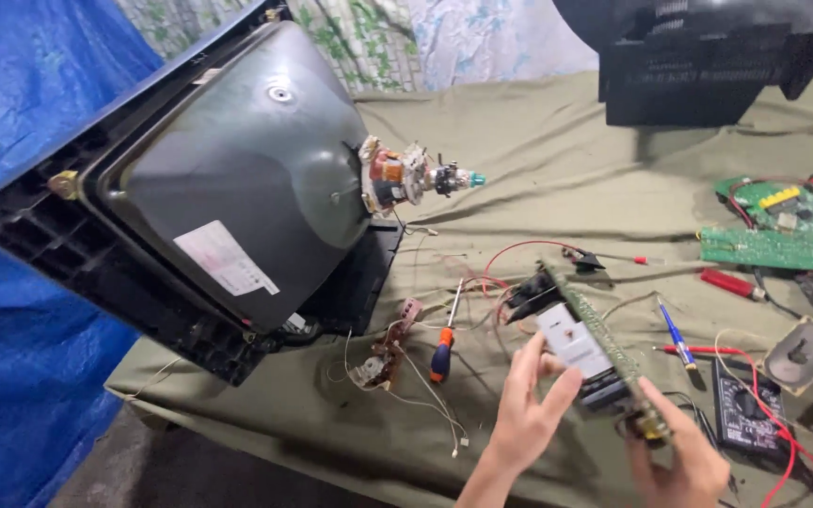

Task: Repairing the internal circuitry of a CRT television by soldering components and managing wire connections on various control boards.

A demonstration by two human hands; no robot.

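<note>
The television is already well taken apart: the picture tube stands tilted in its black front frame with the back off and its neck bare, and the back cover sits at the far side of the cloth, well beyond the tube. The main circuit board is out of the set and held in the air, to the right of the tube and nearer the camera. The left hand has its fingers spread and pressed against the board's white block, the thumb behind; the right hand closes around the board's lower end. Judging from this, removal is done and the inspection of the board is what remains, while a red wire appears to run from the board back toward the cloth.

Right of the tube, on the cloth, lie a screwdriver with an orange and black handle, a small board with loose wires, and farther off two green boards, a red pen-like tool and a black meter with red leads. The meter lies just beside the right hand, so room there is tight. Open cloth remains between the tube's neck and the green boards. Below the tube the cloth's near edge drops to the floor, and a blue tarp hangs to the tube's left.
</note>
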